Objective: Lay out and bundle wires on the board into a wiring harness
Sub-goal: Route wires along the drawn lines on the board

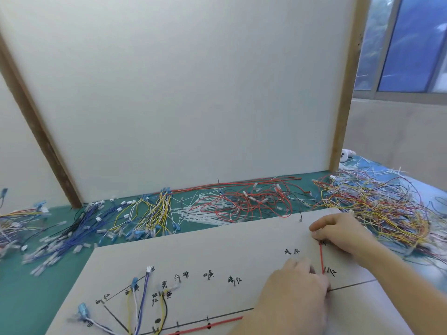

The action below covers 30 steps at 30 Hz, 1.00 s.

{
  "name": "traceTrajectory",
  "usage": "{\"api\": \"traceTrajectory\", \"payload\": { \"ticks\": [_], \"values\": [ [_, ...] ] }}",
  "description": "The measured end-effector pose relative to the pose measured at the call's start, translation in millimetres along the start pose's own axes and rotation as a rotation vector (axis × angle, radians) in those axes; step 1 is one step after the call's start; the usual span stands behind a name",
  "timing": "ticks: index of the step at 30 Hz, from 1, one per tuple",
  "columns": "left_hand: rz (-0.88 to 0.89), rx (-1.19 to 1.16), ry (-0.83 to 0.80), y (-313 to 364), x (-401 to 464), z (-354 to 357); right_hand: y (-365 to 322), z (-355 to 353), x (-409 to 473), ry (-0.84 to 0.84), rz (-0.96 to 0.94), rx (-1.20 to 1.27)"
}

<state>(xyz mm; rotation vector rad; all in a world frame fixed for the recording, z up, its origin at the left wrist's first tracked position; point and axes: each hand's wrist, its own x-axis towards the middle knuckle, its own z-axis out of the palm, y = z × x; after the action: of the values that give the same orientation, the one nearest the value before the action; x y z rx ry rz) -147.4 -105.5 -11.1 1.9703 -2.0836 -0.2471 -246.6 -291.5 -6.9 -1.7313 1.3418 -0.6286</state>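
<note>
Head view shows the red wire (pixel 321 258) running lengthwise between both hands on the board (pixel 217 250), right hand (pixel 338 232) apparently pinching its far end, left hand (pixel 294 288) curled over its near bend, fingers nearest the route line.
</note>
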Motion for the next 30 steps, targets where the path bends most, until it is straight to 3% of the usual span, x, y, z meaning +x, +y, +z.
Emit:
{"api": "traceTrajectory", "payload": {
  "ticks": [7,13,17,23,27,30],
  "values": [
    [0.066,0.07,-0.046,7.2,-18.1,-15.5,11.0,12.4,-11.2,0.119,-0.132,-0.075],
    [0.093,-0.153,0.122,-29.9,-68.7,-66.0,16.4,13.9,-16.6,0.184,-0.2,-0.103],
    [-0.022,-0.152,0.232,-92.0,-106.9,-107.2,17.5,13.2,-15.3,0.161,-0.18,-0.065],
    [-0.371,-0.254,0.502,-211.3,-155.4,-128.1,-3.1,19.8,-10.2,0.198,-0.115,0.134],
    [-0.546,-0.448,0.72,-260.8,-174.1,-106.4,-34.2,47.6,-15.8,0.286,-0.227,0.257],
    [-0.562,-0.55,0.756,-274.3,-178.0,-88.1,-55.8,77.2,-27.1,0.108,-0.396,0.128]
  ]
}}
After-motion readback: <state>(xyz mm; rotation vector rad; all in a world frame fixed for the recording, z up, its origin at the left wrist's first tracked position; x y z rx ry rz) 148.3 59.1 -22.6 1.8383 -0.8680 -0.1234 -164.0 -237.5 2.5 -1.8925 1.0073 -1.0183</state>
